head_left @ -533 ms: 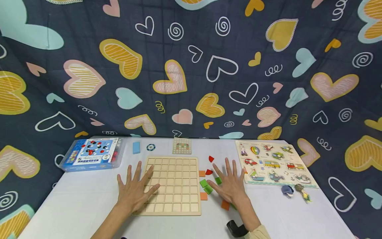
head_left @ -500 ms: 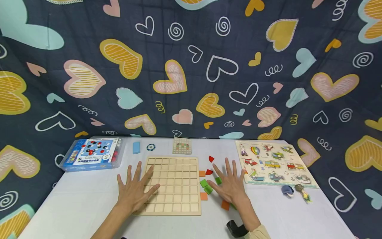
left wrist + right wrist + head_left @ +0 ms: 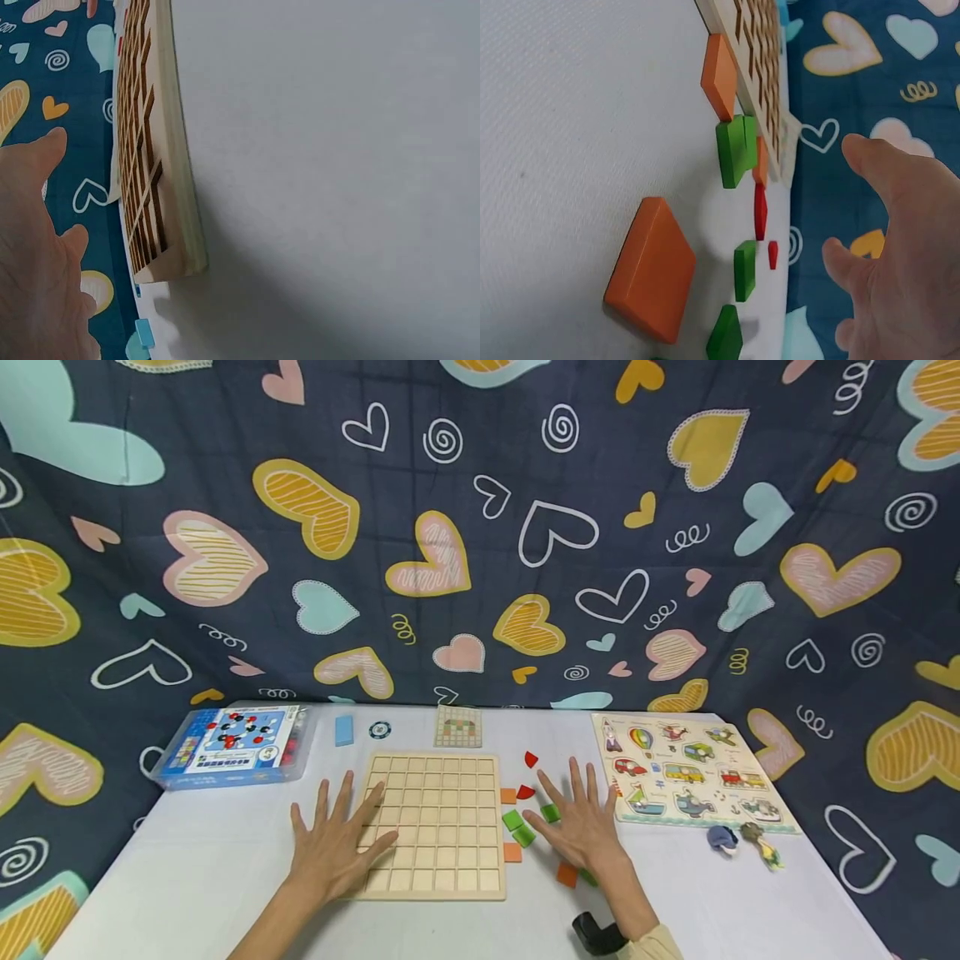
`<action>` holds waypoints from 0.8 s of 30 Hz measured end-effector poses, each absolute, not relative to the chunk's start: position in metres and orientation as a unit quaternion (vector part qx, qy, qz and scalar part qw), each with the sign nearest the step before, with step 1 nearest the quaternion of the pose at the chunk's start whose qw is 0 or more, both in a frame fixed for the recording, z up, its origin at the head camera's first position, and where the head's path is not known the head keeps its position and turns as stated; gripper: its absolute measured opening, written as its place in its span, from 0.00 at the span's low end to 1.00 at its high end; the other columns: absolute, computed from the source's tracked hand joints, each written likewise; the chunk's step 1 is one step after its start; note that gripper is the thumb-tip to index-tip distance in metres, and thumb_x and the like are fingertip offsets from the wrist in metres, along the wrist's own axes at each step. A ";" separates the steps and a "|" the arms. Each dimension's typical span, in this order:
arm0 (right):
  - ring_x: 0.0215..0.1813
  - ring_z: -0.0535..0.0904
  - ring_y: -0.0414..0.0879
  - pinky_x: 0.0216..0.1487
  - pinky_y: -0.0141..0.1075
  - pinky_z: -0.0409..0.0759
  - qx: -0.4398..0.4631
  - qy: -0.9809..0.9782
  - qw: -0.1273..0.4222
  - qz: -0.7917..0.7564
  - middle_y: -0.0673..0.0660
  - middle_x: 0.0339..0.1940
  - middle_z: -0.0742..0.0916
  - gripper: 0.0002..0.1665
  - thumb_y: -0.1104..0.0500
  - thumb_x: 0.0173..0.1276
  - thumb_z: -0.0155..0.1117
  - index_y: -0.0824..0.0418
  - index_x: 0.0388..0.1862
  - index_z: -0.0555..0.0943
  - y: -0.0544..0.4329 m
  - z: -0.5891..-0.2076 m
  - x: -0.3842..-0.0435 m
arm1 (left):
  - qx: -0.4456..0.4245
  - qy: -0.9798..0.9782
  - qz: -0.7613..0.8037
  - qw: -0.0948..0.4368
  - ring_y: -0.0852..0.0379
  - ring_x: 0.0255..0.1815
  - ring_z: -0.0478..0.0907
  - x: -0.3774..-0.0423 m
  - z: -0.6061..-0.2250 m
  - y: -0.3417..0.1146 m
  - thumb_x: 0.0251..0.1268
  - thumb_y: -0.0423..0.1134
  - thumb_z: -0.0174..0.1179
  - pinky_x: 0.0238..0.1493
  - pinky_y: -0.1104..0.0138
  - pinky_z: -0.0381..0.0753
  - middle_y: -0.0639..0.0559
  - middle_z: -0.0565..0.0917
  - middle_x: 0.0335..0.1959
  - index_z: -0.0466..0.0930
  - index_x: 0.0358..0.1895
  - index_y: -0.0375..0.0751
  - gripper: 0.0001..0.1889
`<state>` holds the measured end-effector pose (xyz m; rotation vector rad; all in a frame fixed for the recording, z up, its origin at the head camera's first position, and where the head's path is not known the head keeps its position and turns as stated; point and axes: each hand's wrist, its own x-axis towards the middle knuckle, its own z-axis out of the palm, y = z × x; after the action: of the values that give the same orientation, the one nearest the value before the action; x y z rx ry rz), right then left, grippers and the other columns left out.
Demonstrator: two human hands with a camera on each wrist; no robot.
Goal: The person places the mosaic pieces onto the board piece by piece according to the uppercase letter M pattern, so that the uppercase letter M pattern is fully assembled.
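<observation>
My left hand hovers with spread fingers over the left edge of a wooden grid board, holding nothing. In the left wrist view the board's corner lies beside the hand, apart from it. My right hand, fingers also spread, is above loose coloured pieces right of the board. Among these are orange squares, green pieces and red wedge pieces. The right wrist view shows the hand raised clear of them. Part of the pieces is hidden under the right hand.
Behind the board lie a small pattern card, a round chip and a blue block. A plastic box stands at the left back. A picture puzzle board and two small figures are at right. A black object sits by the right wrist.
The left hand has shifted slightly left and toward me. The right hand has moved very slightly right. The board and the pieces stay in place.
</observation>
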<state>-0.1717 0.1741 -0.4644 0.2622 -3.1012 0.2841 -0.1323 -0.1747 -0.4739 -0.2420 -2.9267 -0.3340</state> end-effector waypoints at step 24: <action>0.75 0.44 0.68 0.65 0.74 0.47 0.083 -0.989 0.052 0.114 0.67 0.76 0.55 0.43 0.28 0.64 0.48 0.46 0.73 0.64 0.193 -0.469 -0.169 | -0.191 -0.965 -0.170 0.052 0.28 0.70 0.53 -0.103 -0.480 -0.232 0.50 0.69 0.61 0.59 0.26 0.50 0.46 0.64 0.72 0.72 0.66 0.57 0.38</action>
<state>-0.1695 0.1927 -0.4693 0.2518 -3.0076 0.3458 -0.1034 -0.2318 -0.4799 -0.5808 -2.9357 -0.5157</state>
